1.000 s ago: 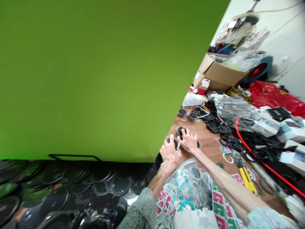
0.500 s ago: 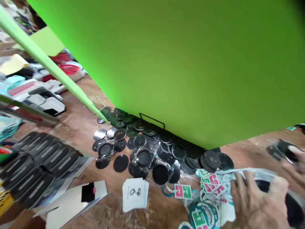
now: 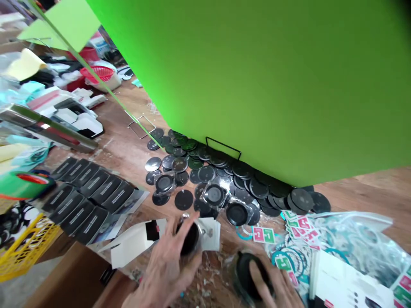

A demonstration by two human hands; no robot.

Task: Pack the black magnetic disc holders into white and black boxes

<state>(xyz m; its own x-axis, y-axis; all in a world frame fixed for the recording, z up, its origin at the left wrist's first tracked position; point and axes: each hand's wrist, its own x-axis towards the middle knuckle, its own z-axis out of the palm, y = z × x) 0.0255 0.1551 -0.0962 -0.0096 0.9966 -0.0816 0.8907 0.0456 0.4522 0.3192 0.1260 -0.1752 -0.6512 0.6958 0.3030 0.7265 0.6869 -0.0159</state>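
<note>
Near the bottom centre, my left hand (image 3: 167, 265) is closed round a black round item in clear wrap (image 3: 190, 239). To its right, my right hand (image 3: 272, 278) holds another black round item in clear wrap (image 3: 248, 276), fingers over its top. Just behind my left hand lies a stack of white printed cards (image 3: 212, 234). Beyond, several black discs (image 3: 184, 199) are spread on the wooden table (image 3: 118, 128), with wrapped black rings (image 3: 236, 214) among them. An open white box (image 3: 133, 250) rests left of my left hand.
A large green panel (image 3: 257, 85) stands behind the discs. Rows of black boxes (image 3: 105, 188), a green tape roll (image 3: 22, 185) and a yellow basket (image 3: 28, 252) are at left. Teal rings in a clear bag (image 3: 359, 235) and a white box (image 3: 353, 282) lie at right.
My left hand has come into view with a wrapped black item. Both hands now hold black items at the front. The view has shifted, and the white box shows at the lower right.
</note>
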